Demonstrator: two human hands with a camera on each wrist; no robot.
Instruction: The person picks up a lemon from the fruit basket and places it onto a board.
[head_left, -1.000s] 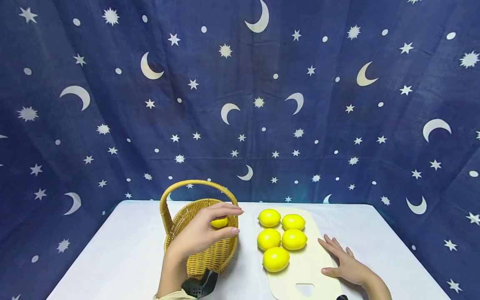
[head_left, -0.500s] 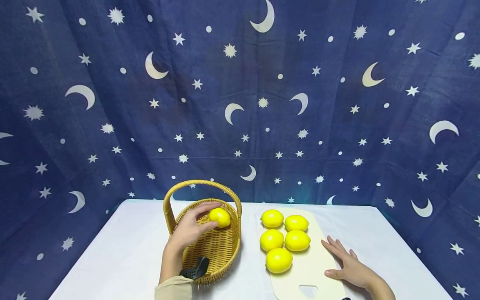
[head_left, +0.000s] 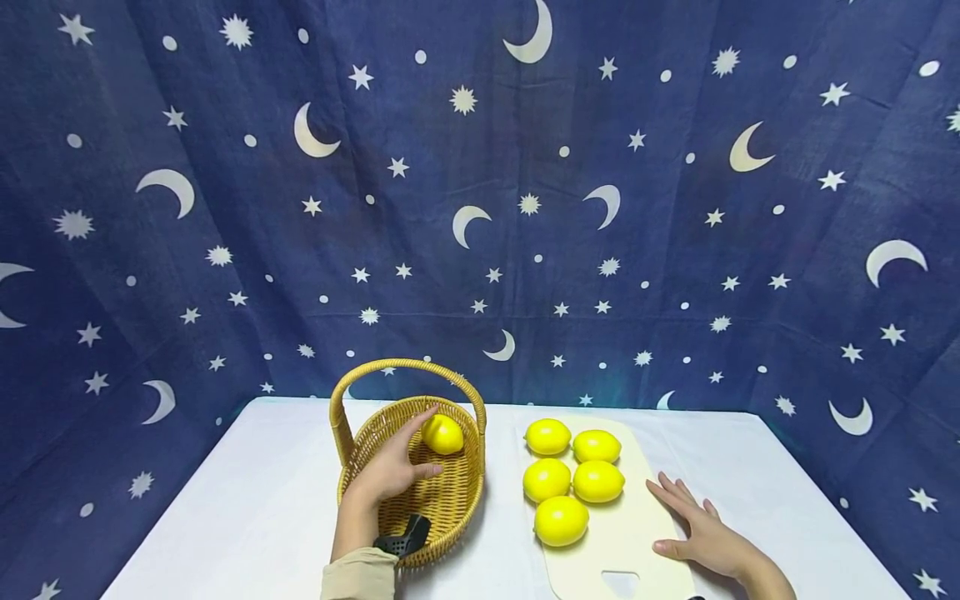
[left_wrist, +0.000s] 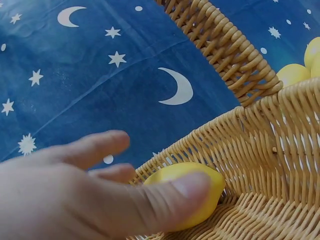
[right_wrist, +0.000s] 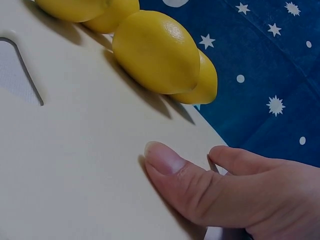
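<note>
My left hand (head_left: 390,468) reaches into a wicker basket (head_left: 474,500), thumb and fingers spread apart around the near left side of a yellow lemon (head_left: 443,434). In the head view a gap shows between the thumb and that lemon. The left wrist view has the thumb (left_wrist: 192,187) in front of the lemon (left_wrist: 212,195); contact cannot be told there. At the right edge of a cream cutting board (head_left: 637,533) lies my right hand (head_left: 701,533), fingers extended, thumb over the board. Several lemons (head_left: 562,521) sit grouped on the board's left part.
The basket's tall arched handle (head_left: 408,363) rises above the left hand. Near the board's front end is a cut-out grip hole (head_left: 621,583). A white-covered table (head_left: 225,500) carries everything, with a blue star-and-moon curtain (head_left: 420,250) behind it.
My left hand has lowered from above the basket into it, and its thumb has moved away from the fingers. The lemon in the basket is now less covered. The right hand stays in place.
</note>
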